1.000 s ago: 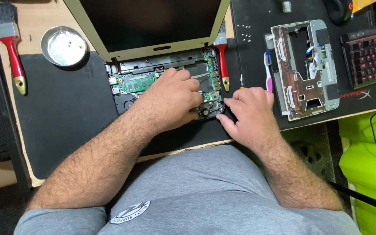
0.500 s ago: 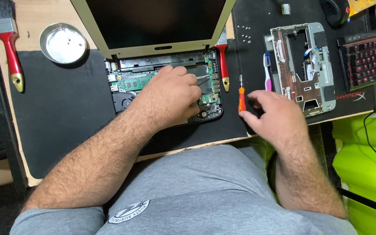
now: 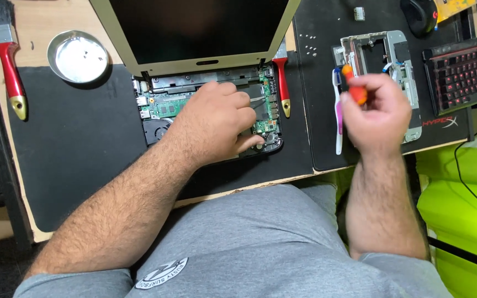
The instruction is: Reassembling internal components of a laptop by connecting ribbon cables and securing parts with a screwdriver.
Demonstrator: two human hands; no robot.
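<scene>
Head view: your left hand (image 3: pixel 216 124) resting flat on opened laptop (image 3: pixel 211 113), fingers spread over green circuit board (image 3: pixel 167 105), thumb tip touching board's near right corner; gripping nothing. Your right hand (image 3: pixel 376 113) lifted above black mat (image 3: pixel 316 132), fingers curled tight around orange screwdriver (image 3: pixel 354 88), handle sticking out beyond knuckles. Toothbrush (image 3: pixel 338 118) lying just left of that grip; metal frame (image 3: pixel 398 66) beyond it; keyboard (image 3: pixel 465 72) further right.

Orange screwdriver (image 3: pixel 354 88), green circuit board (image 3: pixel 167 105), red-handled brush (image 3: pixel 8 66), black mat (image 3: pixel 73 149), silver dish (image 3: pixel 78 56), red-lit keyboard (image 3: pixel 465 72)
</scene>
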